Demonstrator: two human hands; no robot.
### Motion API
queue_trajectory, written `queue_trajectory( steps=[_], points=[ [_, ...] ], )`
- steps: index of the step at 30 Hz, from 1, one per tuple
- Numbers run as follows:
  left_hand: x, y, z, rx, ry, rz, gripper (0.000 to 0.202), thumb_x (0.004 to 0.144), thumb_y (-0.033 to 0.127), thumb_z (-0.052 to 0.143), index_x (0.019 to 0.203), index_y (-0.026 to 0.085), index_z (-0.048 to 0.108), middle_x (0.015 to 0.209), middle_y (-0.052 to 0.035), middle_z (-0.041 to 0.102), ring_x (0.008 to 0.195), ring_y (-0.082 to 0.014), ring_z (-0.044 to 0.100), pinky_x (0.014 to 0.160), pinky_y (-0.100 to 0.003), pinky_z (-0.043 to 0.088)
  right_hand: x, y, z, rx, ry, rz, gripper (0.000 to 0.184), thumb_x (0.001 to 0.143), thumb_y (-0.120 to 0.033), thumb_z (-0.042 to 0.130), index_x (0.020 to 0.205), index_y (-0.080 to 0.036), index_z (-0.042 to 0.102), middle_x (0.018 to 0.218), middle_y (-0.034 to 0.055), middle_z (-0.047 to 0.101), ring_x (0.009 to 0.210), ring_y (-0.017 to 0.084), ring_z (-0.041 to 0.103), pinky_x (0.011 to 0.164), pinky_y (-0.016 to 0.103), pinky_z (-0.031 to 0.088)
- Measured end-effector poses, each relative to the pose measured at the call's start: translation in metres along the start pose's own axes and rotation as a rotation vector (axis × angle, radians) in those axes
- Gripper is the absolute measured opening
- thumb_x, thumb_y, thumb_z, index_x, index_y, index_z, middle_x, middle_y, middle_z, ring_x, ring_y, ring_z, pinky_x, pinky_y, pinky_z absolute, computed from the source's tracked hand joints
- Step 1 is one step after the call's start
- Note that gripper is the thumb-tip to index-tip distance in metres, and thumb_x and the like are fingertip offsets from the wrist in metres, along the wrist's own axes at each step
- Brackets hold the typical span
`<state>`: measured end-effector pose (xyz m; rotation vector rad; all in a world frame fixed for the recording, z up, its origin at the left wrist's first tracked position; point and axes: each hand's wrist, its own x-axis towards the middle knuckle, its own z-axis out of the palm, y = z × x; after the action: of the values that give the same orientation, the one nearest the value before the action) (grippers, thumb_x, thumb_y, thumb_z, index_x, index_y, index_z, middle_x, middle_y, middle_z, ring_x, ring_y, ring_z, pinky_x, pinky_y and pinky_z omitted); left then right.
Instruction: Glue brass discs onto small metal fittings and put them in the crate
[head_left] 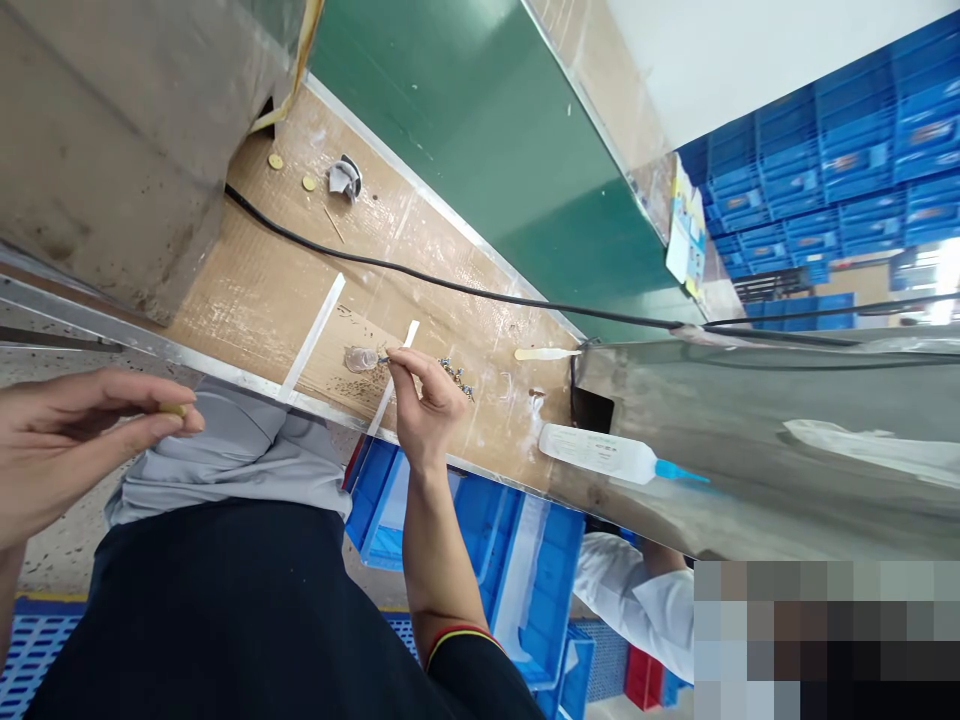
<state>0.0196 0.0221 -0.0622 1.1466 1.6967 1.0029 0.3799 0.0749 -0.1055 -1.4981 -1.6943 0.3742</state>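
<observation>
Off the bench's left front edge, my left hand (90,430) pinches a small yellow disc (174,409) between thumb and fingertips. My right hand (427,400) is over the bench, thumb and forefinger closed on a small dark piece (383,360), too small to name. That piece reaches to the mouth of a small clear cup (361,359), which lies on a cardboard patch with brown specks. Just right of my right hand is a pile of small metal parts (455,376), partly hidden by my fingers.
A black cable (420,268) crosses the cardboard-covered bench (232,290). A white bottle with blue nozzle (600,453) lies at right, near a pale flat tool (544,354). Two more yellow discs (308,183) lie at the back. Blue bins (544,590) stand below; a co-worker's white sleeve (630,590) shows.
</observation>
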Motion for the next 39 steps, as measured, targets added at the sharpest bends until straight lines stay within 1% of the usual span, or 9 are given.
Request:
queue_trajectory(
  steps=[3,8,15,21,25,28,32,35,39],
  points=[
    [-0.002,-0.007,0.007,-0.004,-0.163,0.024,0.024,0.085,0.059,0.096,0.099,0.041,0.093,0.093,0.0038,0.089,0.08,-0.0275,0.09,0.083,-0.039,0.079,0.001,0.0,0.001,-0.017,-0.013,-0.002,0.016,0.113,-0.033,0.072,0.113,-0.032,0.088,0.115,0.004,0.091,0.111,0.027,0.088,0.105,0.047,0.072],
    [-0.004,-0.008,0.011,-0.005,-0.201,0.05,0.018,0.088,0.055,0.095,0.099,0.04,0.093,0.089,0.0026,0.089,0.079,-0.0245,0.09,0.078,-0.026,0.076,0.003,0.003,0.002,0.021,-0.03,-0.015,0.016,0.113,-0.03,0.073,0.113,-0.032,0.088,0.115,0.0033,0.091,0.111,0.027,0.088,0.105,0.046,0.071],
    [-0.003,-0.012,0.01,-0.016,-0.199,0.021,0.024,0.086,0.057,0.097,0.102,0.04,0.094,0.093,0.0006,0.09,0.081,-0.0268,0.091,0.081,-0.029,0.076,0.003,0.002,0.001,0.014,-0.043,-0.006,0.017,0.113,-0.03,0.072,0.114,-0.034,0.089,0.116,0.0028,0.091,0.113,0.027,0.087,0.106,0.048,0.07],
    [-0.004,-0.019,0.014,-0.056,-0.223,-0.049,0.032,0.083,0.061,0.099,0.105,0.039,0.094,0.099,0.0,0.091,0.087,-0.0301,0.091,0.084,-0.036,0.078,0.004,0.001,0.004,-0.028,0.028,-0.054,0.018,0.114,-0.029,0.072,0.116,-0.033,0.089,0.115,0.0038,0.09,0.112,0.026,0.087,0.104,0.046,0.071],
    [-0.005,-0.01,0.017,0.012,-0.278,-0.147,0.045,0.085,0.071,0.096,0.108,0.032,0.094,0.109,-0.0029,0.092,0.1,-0.0293,0.091,0.096,-0.032,0.075,0.003,0.002,0.008,-0.07,0.044,-0.136,0.019,0.114,-0.024,0.071,0.119,-0.03,0.089,0.116,0.0046,0.09,0.11,0.024,0.087,0.101,0.042,0.07],
    [-0.006,-0.002,0.021,-0.001,-0.32,-0.199,0.048,0.089,0.07,0.094,0.114,0.029,0.094,0.113,-0.0029,0.092,0.108,-0.0281,0.09,0.103,-0.028,0.072,0.003,0.003,0.009,-0.087,0.065,-0.164,0.019,0.113,-0.021,0.072,0.12,-0.029,0.088,0.116,0.005,0.09,0.109,0.023,0.087,0.1,0.04,0.07],
    [-0.008,0.0,0.036,-0.089,-0.376,-0.16,0.043,0.097,0.063,0.091,0.124,0.03,0.092,0.111,-0.0022,0.092,0.109,-0.0267,0.091,0.1,-0.026,0.073,0.005,0.004,0.008,-0.103,0.068,-0.144,0.018,0.114,-0.024,0.072,0.117,-0.028,0.089,0.113,0.0053,0.09,0.107,0.023,0.087,0.099,0.041,0.071],
    [-0.007,0.0,0.053,-0.205,-0.438,-0.132,0.041,0.102,0.057,0.088,0.133,0.03,0.089,0.116,-0.0039,0.092,0.11,-0.0251,0.091,0.101,-0.028,0.073,0.005,0.002,0.004,-0.125,0.143,-0.126,0.016,0.112,-0.023,0.075,0.116,-0.028,0.089,0.111,0.0048,0.09,0.106,0.023,0.087,0.097,0.04,0.072],
    [-0.006,0.006,0.075,-0.284,-0.447,-0.12,0.038,0.104,0.052,0.088,0.136,0.032,0.088,0.118,-0.0024,0.092,0.108,-0.0211,0.09,0.102,-0.026,0.073,-0.004,-0.015,-0.004,-0.044,0.237,-0.121,0.018,0.108,-0.019,0.08,0.118,-0.03,0.089,0.11,0.0025,0.09,0.105,0.023,0.087,0.097,0.041,0.072]
  ],
)
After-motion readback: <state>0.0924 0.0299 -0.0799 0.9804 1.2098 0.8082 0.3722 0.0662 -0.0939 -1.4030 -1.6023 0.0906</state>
